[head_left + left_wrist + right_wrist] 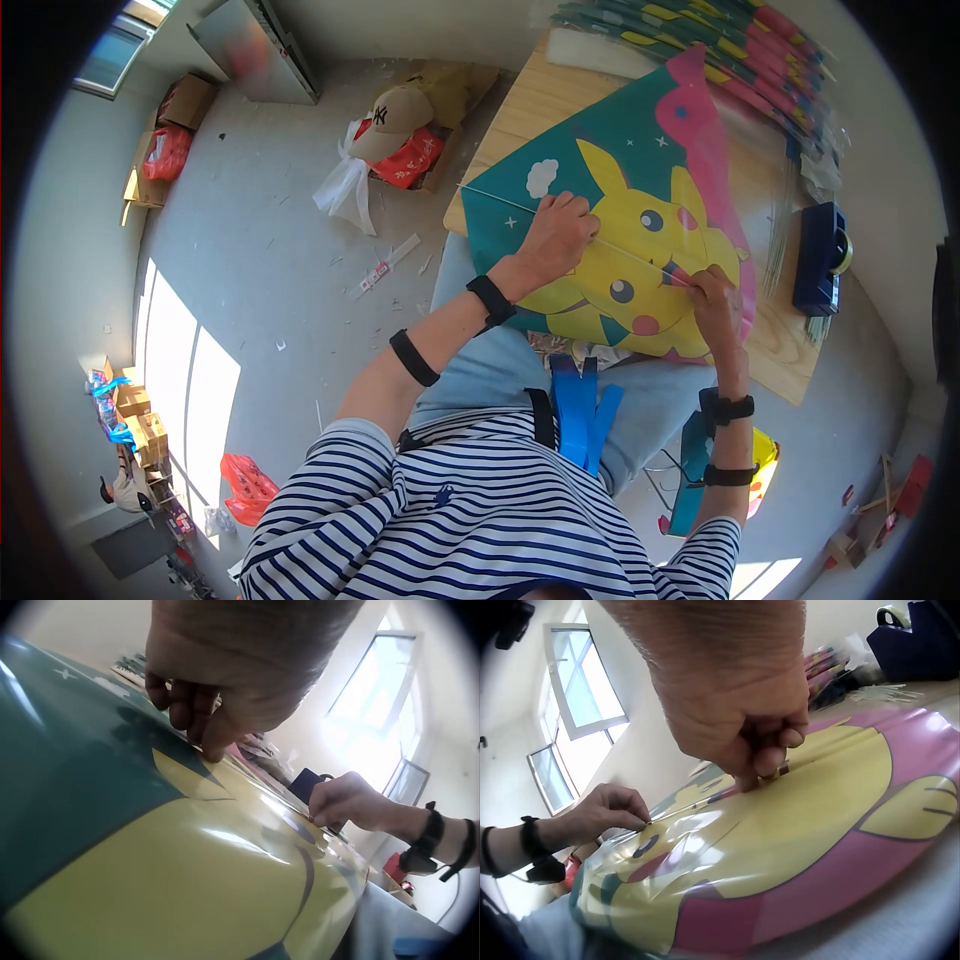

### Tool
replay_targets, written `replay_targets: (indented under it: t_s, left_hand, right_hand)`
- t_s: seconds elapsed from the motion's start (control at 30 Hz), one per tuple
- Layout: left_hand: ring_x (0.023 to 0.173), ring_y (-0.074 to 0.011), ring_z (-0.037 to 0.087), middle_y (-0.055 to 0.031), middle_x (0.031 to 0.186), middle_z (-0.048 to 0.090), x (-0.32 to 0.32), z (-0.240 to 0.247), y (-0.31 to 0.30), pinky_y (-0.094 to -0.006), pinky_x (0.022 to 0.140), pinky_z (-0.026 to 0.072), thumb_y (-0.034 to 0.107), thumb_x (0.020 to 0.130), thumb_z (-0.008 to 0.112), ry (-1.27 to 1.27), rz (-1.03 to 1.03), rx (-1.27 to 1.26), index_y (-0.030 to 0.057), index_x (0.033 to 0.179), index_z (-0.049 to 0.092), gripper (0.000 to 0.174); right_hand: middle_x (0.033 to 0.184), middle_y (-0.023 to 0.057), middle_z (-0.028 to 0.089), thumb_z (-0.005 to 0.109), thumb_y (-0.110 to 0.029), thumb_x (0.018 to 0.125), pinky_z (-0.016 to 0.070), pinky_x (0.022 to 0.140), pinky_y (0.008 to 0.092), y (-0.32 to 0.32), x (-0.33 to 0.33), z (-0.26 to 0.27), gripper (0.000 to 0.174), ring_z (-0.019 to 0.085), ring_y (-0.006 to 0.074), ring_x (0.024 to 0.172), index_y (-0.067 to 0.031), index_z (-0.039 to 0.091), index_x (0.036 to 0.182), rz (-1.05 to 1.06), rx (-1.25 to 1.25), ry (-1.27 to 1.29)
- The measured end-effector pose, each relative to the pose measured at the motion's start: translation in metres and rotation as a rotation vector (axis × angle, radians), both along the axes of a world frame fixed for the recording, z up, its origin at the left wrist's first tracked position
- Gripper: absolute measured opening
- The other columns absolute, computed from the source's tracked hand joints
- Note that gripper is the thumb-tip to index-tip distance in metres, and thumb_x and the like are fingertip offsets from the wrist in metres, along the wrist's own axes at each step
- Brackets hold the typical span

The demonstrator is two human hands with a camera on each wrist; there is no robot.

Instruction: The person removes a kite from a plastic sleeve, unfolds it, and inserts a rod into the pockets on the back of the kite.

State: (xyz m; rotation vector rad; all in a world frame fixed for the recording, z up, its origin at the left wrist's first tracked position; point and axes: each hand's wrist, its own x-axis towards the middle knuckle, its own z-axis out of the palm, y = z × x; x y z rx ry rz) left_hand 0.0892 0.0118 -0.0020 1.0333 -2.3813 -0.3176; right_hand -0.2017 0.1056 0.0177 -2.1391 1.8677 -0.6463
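A kite printed with a yellow cartoon figure on green and pink lies over a wooden table, its near edge over the person's lap. A thin white rod runs across its face. Toward the kite's left part, my left hand pinches the rod between thumb and curled fingers. Farther along the same rod, my right hand pinches it near the figure's mouth. Both hands are close over the sheet in the wrist views, where the left hand and right hand partly hide the rod.
Several stacked kites lie at the table's back. A dark blue tape dispenser stands on the right, beside thin rods. Blue strips hang at the person's waist. A cap and bags lie on the floor.
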Motion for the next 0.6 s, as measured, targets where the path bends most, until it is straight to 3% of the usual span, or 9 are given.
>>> replay_targets:
  t_s: [0.3,0.6]
  left_hand:
    - [0.091,-0.0252,0.053,-0.005,0.085,0.056,0.001,0.002,0.0,-0.039,0.083,0.0396,0.007,0.082,0.064,0.031,-0.021,0.068,0.0075,0.078,0.066,0.004]
    - [0.091,-0.0262,0.055,-0.0052,0.086,0.058,-0.001,0.001,0.0,-0.0397,0.082,0.0407,0.008,0.082,0.064,0.064,0.007,0.091,0.0079,0.08,0.066,0.003]
  right_hand:
    - [0.082,0.012,0.06,0.065,-0.004,0.08,0.0478,0.066,0.0424,0.009,-0.005,0.004,0.004,0.061,0.0343,0.076,-0.0034,0.065,0.083,-0.081,-0.009,-0.046]
    - [0.083,0.0128,0.061,0.064,-0.003,0.078,0.0486,0.071,0.0405,0.037,-0.033,-0.006,0.005,0.061,0.0336,0.078,-0.0027,0.066,0.082,-0.344,-0.054,-0.108]
